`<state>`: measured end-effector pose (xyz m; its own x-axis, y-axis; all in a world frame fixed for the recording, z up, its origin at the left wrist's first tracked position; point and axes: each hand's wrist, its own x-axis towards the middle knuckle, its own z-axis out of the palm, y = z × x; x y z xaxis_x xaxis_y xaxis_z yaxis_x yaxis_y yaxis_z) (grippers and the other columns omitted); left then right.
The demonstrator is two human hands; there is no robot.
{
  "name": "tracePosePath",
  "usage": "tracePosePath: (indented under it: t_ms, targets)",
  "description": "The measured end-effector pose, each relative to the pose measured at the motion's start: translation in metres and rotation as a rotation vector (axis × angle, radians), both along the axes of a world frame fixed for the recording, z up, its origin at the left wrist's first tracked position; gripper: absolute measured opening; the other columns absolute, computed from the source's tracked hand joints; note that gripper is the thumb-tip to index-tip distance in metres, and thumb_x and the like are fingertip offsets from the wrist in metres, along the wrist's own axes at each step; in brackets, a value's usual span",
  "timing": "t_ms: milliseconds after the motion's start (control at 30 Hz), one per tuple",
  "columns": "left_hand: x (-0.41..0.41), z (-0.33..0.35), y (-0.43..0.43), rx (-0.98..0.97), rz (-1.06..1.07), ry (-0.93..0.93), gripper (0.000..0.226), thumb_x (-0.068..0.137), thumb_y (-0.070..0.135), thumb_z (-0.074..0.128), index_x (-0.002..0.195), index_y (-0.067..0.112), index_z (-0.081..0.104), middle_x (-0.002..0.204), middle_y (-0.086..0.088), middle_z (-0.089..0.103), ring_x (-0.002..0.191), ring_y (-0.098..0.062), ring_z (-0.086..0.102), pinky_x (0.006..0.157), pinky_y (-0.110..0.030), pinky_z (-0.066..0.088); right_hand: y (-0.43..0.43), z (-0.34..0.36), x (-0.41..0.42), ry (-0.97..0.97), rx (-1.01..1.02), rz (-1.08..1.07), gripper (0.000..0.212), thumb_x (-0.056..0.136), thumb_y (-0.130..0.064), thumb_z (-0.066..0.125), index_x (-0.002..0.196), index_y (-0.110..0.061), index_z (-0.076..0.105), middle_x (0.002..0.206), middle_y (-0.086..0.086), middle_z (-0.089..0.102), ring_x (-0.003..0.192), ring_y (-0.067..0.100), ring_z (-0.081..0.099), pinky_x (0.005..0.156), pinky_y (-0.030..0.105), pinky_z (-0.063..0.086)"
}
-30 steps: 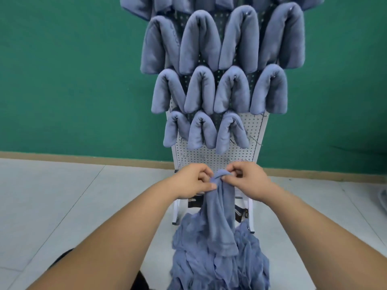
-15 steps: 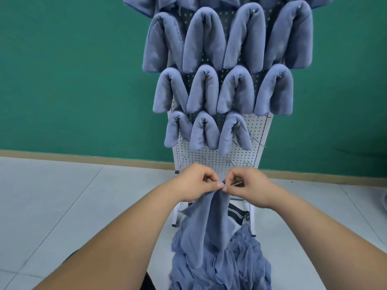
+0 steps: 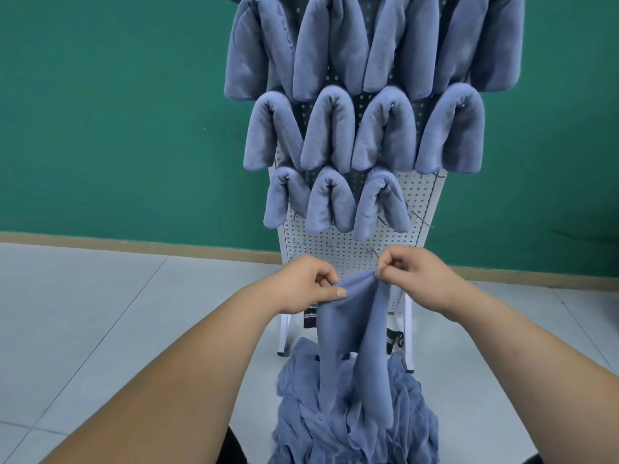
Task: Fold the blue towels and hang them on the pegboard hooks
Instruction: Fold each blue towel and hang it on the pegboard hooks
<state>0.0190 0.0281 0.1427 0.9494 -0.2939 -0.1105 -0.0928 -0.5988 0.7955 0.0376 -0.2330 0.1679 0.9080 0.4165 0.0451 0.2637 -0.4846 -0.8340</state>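
Compared with the earlier frame, the left hand and right hand had drawn apart, so that the top edge of the towel stretched between them instead of being bunched at one point. Before a green wall, on a pale tiled floor, stood the white pegboard; folded towels filled its upper rows, bare hooks showed lower down, and a heap of loose towels lay at its foot. Each hand pinched the raised towel's edge between thumb and curled fingers, and the cloth hung down into the heap.
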Motion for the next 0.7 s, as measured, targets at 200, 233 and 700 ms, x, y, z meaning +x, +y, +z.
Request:
tracePosePath:
  t_ms: [200,233,700]
  targets:
    - [0.004,0.004,0.033,0.146,0.091,-0.027,0.016,0.091,0.035,0.082,0.086,0.021,0.074,0.078,0.000,0.072,0.065,-0.010,0.060,0.060,-0.026,0.052,-0.038,0.003,0.011,-0.054,-0.017,-0.229,0.011,0.092,-0.015,0.063,0.081,-0.013,0.061,0.064,-0.002,0.053,0.062,0.014,0.039,0.062,0.033,0.033]
    - [0.006,0.004,0.039,0.175,0.106,-0.045,0.016,0.092,0.035,0.081,0.085,0.022,0.074,0.077,0.000,0.071,0.065,-0.010,0.059,0.061,-0.024,0.051,-0.044,0.004,0.013,-0.064,-0.024,-0.262,0.012,0.092,-0.015,0.063,0.080,-0.013,0.061,0.063,-0.003,0.052,0.060,0.013,0.038,0.061,0.032,0.032]
    - [0.015,0.004,0.067,0.318,0.353,-0.194,0.033,0.099,0.036,0.070,0.081,0.008,0.073,0.072,-0.011,0.064,0.061,-0.019,0.045,0.060,-0.031,0.038,-0.076,-0.003,0.018,-0.136,-0.225,-0.341,0.018,0.088,-0.027,0.080,0.079,-0.023,0.065,0.068,-0.005,0.072,0.061,0.013,0.056,0.062,0.031,0.044]
